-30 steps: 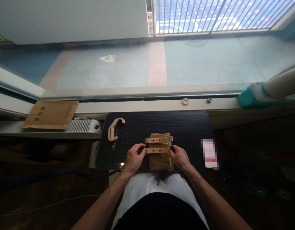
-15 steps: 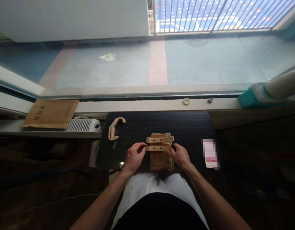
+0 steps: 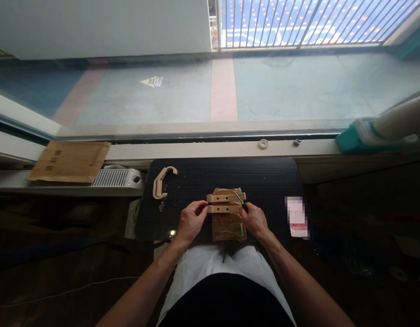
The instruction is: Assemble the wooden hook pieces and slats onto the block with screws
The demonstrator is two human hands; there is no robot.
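Note:
Two pale wooden bars, the upper bar and the lower bar, lie side by side across a brown taped package; each has two dark holes. At their left ends, my left hand is closed in a pinch by the lower bar. What is between its fingertips, if anything, is too small to name. My right hand grips the dark handle of a screwdriver. Its metal shaft slants up and left over the right end of the upper bar. The right fingers also rest near the lower bar's right end.
A black table carries the package. On its left lie a curved wooden hook, several screws and crumbs. A pixelated pinkish-white item lies at the right edge. A tape roll sits on the sill, and a brown envelope rests over the radiator.
The whole view has shifted slightly, so things appear a little farther left. Both hands keep nearly the same pose at the wooden bars, and the screwdriver stays in my right hand.

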